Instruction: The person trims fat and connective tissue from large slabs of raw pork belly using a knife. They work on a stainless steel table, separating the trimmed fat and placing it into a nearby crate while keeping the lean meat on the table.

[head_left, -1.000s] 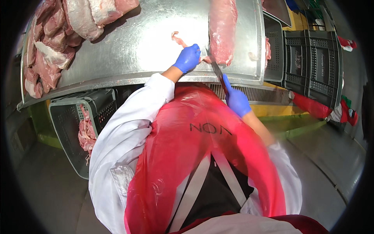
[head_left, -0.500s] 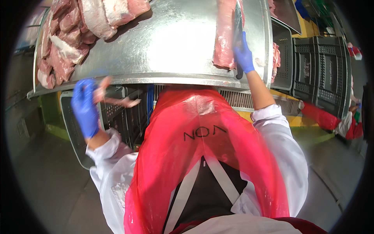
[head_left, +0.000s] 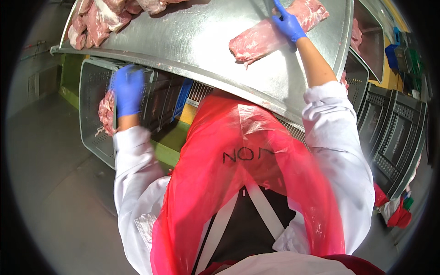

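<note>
A long pale-pink piece of meat [head_left: 256,42] lies aslant on the metal table, at its right part. My right hand [head_left: 290,26], in a blue glove, rests across this piece. One finger points up toward the top edge of the picture; the remaining fingers are partly hidden, and no knife can be made out there. My left hand [head_left: 128,89], also blue-gloved, hangs over a grey crate [head_left: 84,121] below the table's left front edge. Motion smears its fingers. Beside this hand, meat trimmings [head_left: 107,112] show inside the crate.
Several meat pieces [head_left: 98,23] are heaped at the table's far left. The metal table [head_left: 183,43] has a raised front edge close to my red apron [head_left: 229,146]. Dark perforated crates [head_left: 394,133] stand at the right, with a meat tray [head_left: 373,46] beyond them.
My left hand, which held a strip of meat, has moved over the crate; the strip is no longer visible. The long piece has turned aslant. The knife at my right hand no longer shows.
</note>
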Demonstrator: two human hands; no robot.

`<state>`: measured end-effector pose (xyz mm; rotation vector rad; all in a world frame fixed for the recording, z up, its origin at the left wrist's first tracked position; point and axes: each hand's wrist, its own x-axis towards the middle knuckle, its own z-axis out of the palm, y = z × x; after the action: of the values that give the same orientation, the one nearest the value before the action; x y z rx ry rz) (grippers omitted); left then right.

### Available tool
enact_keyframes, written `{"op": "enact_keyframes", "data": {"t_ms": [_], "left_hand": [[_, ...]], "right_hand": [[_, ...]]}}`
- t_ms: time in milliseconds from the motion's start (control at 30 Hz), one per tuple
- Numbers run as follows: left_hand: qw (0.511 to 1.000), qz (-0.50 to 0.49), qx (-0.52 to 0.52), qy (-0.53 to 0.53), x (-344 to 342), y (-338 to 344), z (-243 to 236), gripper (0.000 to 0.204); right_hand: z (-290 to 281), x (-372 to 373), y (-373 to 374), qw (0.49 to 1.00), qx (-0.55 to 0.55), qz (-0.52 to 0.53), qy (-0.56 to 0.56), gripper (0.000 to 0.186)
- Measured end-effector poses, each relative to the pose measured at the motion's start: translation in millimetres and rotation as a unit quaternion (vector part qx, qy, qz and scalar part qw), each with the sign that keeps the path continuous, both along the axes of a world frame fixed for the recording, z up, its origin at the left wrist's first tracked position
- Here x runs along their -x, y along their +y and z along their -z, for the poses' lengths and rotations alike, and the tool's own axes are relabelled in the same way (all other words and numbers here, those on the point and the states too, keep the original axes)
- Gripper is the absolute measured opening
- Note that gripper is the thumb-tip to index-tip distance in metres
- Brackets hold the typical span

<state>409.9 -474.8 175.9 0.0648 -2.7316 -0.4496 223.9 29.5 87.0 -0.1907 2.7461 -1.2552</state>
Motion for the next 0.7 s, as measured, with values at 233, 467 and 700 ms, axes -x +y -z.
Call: {"op": "enact_keyframes", "data": {"t_ms": [233, 467, 700], "left_hand": [[0.973, 0.147, -0.162, -0.070, 9.4, 274.9, 168.6, 0.022], [0.958, 0.146, -0.245, -0.040, -1.9, 266.2, 167.5, 0.014], [0.947, 0.111, -0.300, -0.011, -5.3, 272.7, 164.4, 0.011]], "right_hand": [[9.5, -6.5, -15.8, 0.998, -0.066, -0.018, 0.003, 0.077], [-21.0, -66.6, -23.2, 0.993, -0.028, -0.094, -0.067, 0.079], [-12.4, -85.8, 6.0, 0.867, -0.238, -0.438, 0.017, 0.072]]}}
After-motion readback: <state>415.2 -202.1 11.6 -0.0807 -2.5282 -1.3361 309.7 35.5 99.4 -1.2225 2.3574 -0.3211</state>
